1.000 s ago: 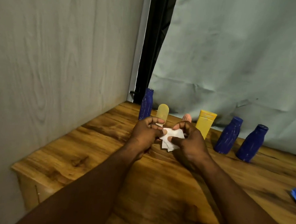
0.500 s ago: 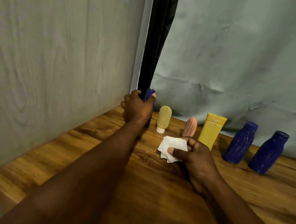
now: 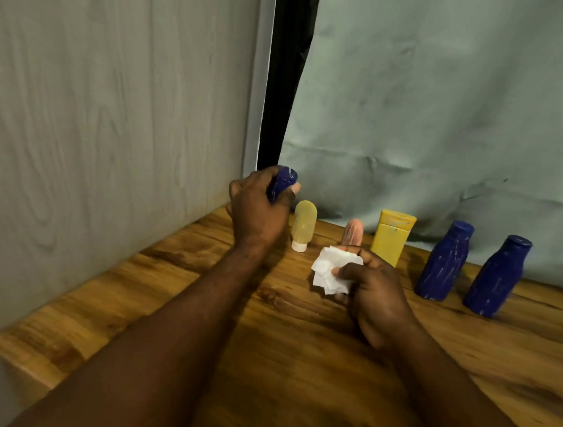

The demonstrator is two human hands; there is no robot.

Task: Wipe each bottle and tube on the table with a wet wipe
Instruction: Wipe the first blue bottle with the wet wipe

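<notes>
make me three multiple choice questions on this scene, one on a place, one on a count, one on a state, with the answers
1. Where does the pale yellow tube stand?
A) just right of the left hand
B) at the right end of the row
C) flat on the floor

2. How many blue bottles are in view?
A) one
B) three
C) five

3. What is the right hand doing?
A) holding the white wipe
B) hanging open with nothing in it
C) gripping a pink tube

Answers:
1 A, the pale yellow tube stands cap-down beside the left hand, near the left end of the row.
2 B, the left hand grips one and two stand at the right.
3 A, its fingers pinch the folded white wipe above the wood.
</notes>
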